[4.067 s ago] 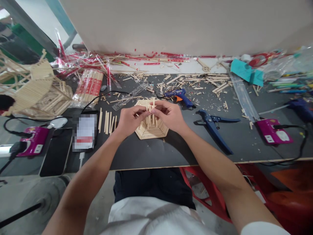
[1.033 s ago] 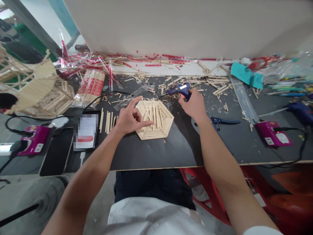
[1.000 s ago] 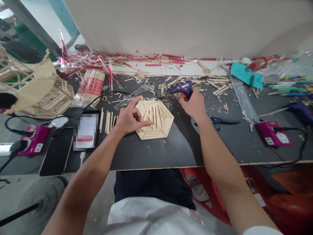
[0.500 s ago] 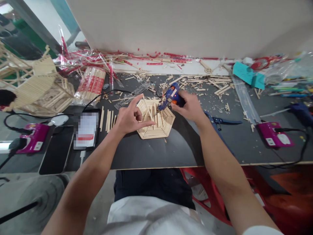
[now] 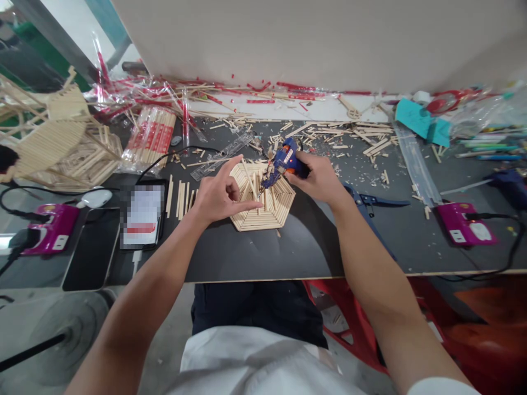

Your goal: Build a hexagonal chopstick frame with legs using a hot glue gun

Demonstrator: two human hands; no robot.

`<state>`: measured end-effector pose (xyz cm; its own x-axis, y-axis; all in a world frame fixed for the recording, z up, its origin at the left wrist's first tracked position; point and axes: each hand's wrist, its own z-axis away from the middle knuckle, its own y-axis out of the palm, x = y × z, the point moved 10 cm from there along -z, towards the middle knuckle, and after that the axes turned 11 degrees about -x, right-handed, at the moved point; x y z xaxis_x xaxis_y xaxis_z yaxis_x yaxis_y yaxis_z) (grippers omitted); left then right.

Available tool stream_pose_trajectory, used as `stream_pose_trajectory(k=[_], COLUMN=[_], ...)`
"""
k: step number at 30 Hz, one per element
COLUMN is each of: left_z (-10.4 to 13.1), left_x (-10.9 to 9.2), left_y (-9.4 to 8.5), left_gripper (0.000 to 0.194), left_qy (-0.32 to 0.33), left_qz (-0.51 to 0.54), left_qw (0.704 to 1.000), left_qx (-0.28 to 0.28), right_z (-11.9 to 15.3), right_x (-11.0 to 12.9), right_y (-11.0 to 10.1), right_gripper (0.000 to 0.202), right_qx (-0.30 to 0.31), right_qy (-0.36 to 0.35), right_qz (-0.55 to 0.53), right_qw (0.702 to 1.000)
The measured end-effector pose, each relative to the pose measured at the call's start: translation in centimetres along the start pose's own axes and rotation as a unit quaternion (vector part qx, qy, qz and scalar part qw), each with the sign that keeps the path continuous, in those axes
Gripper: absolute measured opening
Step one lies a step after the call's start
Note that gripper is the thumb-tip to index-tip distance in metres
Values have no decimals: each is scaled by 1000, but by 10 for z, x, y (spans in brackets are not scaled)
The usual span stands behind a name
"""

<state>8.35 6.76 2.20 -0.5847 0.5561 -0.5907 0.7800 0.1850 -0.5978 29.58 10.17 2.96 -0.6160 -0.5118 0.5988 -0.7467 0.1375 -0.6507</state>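
My left hand [image 5: 220,192] grips a thin wooden stick [image 5: 249,176] by its two ends, between thumb and index finger. The stick slants over an octagon-like piece built of wooden sticks in rings [image 5: 263,224], which lies flat on the table. In my right hand [image 5: 315,178] is a blue glue gun [image 5: 288,156] with its nozzle pointing down and left, at or very near the stick's lower end by my left thumb. Several loose cut sticks [image 5: 181,200] lie in a row left of the piece.
A lit phone [image 5: 144,216] and a dark phone [image 5: 91,249] lie at left beside a purple power strip [image 5: 51,227]. Blue cutters [image 5: 370,202] rest at right. Stick scraps [image 5: 346,134] cover the back. A larger stick model [image 5: 61,148] stands far left.
The glue gun's nozzle has moved slightly left and down along the stick, toward my left thumb. My left hand keeps its grip on the stick. The view has shifted a little.
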Motion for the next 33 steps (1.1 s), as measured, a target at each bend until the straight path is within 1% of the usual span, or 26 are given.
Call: stream_pose_trajectory(k=[6, 11, 17, 24, 30, 33], left_z=[-1, -1, 0, 1, 0, -1], left_x=[-3, -2, -2, -7, -4, 2], left_y=[-1, 0, -1, 0, 2, 6], left_gripper=[103, 103, 102, 102, 101, 101], left_qy=[12, 4, 0, 19, 14, 2], left_qz=[12, 4, 4, 7, 5, 1], left_qw=[1000, 1000, 1000, 1000, 1000, 1000], left_qx=[-5, 3, -1, -1, 0, -2], right_z=[1, 0, 1, 0, 1, 1], right_x=[-4, -6, -7, -11, -20, -24], right_y=[0, 0, -1, -2, -1, 2], right_gripper=[33, 34, 29, 26, 24, 24], right_qx=[-9, -21, -29, -50, -63, -71], right_qy=[7, 1, -1, 6, 22, 26], right_qz=[3, 20, 25, 45, 69, 74], right_qw=[1000, 1000, 999, 998, 995, 994])
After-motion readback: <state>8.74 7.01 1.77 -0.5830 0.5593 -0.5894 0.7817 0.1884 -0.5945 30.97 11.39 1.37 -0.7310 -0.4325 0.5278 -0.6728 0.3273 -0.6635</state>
